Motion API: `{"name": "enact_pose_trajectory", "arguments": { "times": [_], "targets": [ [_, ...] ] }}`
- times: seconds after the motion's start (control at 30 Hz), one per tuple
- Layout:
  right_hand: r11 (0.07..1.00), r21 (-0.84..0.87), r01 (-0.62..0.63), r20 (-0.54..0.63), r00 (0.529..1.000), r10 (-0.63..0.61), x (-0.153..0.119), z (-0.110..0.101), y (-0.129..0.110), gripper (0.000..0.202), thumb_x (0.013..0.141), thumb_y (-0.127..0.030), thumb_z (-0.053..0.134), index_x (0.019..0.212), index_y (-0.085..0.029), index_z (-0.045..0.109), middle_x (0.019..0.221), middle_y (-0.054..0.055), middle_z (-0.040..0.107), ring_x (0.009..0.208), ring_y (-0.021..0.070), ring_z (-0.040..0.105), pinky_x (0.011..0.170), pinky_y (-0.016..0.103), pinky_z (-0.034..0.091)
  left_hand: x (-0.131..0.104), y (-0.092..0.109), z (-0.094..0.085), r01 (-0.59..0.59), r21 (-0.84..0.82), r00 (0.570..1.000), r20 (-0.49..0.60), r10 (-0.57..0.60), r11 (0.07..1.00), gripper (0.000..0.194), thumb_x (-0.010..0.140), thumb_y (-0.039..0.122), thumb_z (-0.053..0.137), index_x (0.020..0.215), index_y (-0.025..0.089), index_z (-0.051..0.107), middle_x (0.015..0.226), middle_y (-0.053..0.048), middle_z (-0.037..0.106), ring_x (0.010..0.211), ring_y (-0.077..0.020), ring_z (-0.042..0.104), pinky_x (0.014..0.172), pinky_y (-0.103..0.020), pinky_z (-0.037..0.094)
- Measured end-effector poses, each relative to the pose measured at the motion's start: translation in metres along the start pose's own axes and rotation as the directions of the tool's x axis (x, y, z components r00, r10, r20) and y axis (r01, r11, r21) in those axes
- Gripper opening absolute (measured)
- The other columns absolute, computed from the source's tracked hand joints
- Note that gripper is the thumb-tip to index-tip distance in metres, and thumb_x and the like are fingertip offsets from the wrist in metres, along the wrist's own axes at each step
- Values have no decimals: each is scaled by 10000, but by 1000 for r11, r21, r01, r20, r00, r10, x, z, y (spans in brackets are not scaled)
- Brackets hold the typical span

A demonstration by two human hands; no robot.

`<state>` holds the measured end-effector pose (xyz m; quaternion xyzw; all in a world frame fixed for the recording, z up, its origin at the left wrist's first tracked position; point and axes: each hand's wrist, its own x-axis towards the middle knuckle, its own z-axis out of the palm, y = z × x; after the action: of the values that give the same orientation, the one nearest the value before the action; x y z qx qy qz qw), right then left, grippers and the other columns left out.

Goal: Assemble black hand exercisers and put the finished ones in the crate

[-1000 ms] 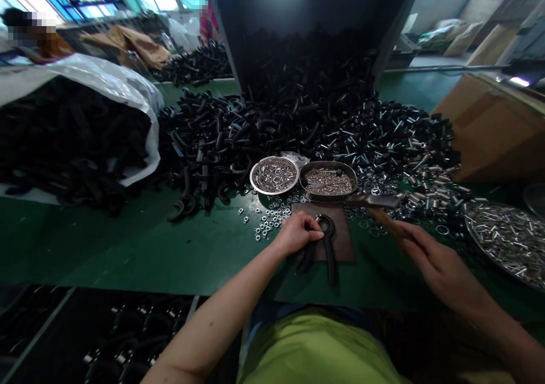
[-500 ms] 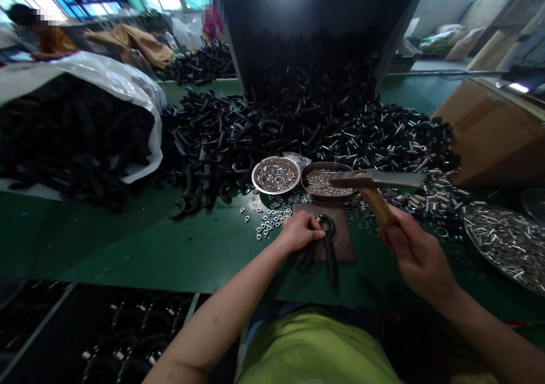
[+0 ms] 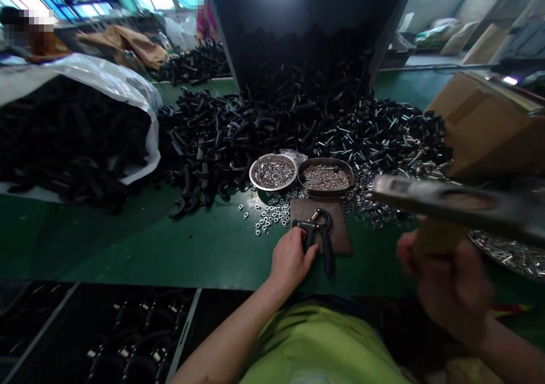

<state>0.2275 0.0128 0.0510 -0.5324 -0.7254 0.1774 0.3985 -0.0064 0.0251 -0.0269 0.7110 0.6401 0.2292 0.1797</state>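
Note:
A black hand grip strengthener (image 3: 327,239) with a metal spring at its top lies over a brown square plate (image 3: 344,225) on the green bench. My left hand (image 3: 292,256) is closed around its left handle; the fingertips are partly hidden. On the right, my right hand (image 3: 451,285) grips the wooden handle of a hammer (image 3: 451,202), raised close to the camera and blurred. Small metal rings (image 3: 266,216) lie scattered left of the plate. Just behind it stand a round metal bowl (image 3: 252,181) and an oval tin (image 3: 301,186), both full of small metal parts.
Black handles (image 3: 204,129) are heaped across the back, before a large dark bin (image 3: 298,9). A white bag (image 3: 155,140) of black parts sits left, a cardboard box (image 3: 481,117) right. Finished-looking grips lie in a dark crate (image 3: 140,338) below. A person (image 3: 42,41) is far left.
My right hand has lifted the hammer up and right, nearer the camera. My left hand has moved down from the spring end onto the left handle, which now shows more clearly.

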Motion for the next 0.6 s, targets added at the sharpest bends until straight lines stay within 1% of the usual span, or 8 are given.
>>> {"name": "enact_pose_trajectory", "arguments": {
  "times": [0.07,0.13,0.17,0.23,0.3,0.37,0.47,0.6],
  "targets": [
    [991,-124,41,201,979,-16,1,11,9,351,906,-276,396,1221,-251,548,847,39,719,671,185,680,591,294,550,-1,-1,1,24,5,999,40,-24,1000,178,810,286,576,939,201,487,875,-36,606,804,-194,573,694,-296,426],
    [973,-222,69,384,923,22,7,17,14,354,906,-284,402,1227,-258,549,1007,50,714,837,217,691,717,350,562,1,0,0,29,20,998,53,-30,999,157,806,274,570,920,201,491,879,-38,616,796,-195,580,677,-291,420],
    [969,-238,67,396,917,34,9,17,13,368,914,-286,391,1256,-259,524,1091,53,690,912,223,678,766,367,555,2,0,-1,29,26,998,58,-31,999,154,802,272,571,915,201,493,881,-40,619,796,-196,582,674,-290,418],
    [974,-220,63,307,952,8,10,14,10,409,929,-280,364,1327,-253,450,1193,62,642,982,216,657,802,362,547,4,1,-3,38,36,997,64,-40,999,158,795,272,574,912,199,497,880,-41,625,794,-195,586,669,-285,413],
    [977,-201,75,206,978,-33,6,13,10,434,935,-264,345,1365,-236,400,1174,74,652,923,201,675,753,329,560,6,3,-4,52,47,996,71,-56,998,156,790,277,574,904,199,502,870,-40,629,782,-192,588,658,-280,405],
    [965,-233,119,252,966,-58,1,16,16,423,935,-256,346,1351,-231,421,1117,71,680,847,196,692,691,313,568,8,4,-3,67,60,994,83,-72,996,161,784,290,575,898,197,510,847,-37,631,756,-190,589,634,-276,394],
    [921,-342,188,424,905,-27,-5,24,34,406,937,-265,364,1334,-259,445,1159,41,663,889,200,684,707,325,565,13,3,-6,67,65,991,114,-74,996,148,774,299,573,870,196,529,806,-31,633,715,-183,587,603,-266,376],
    [826,-516,229,330,942,-54,-16,15,65,425,947,-289,364,1370,-275,407,1130,40,668,862,181,675,690,312,544,10,-28,-37,111,18,989,97,-113,994,120,787,310,536,842,205,556,798,-15,639,711,-161,588,612,-243,384]
  ]
}}
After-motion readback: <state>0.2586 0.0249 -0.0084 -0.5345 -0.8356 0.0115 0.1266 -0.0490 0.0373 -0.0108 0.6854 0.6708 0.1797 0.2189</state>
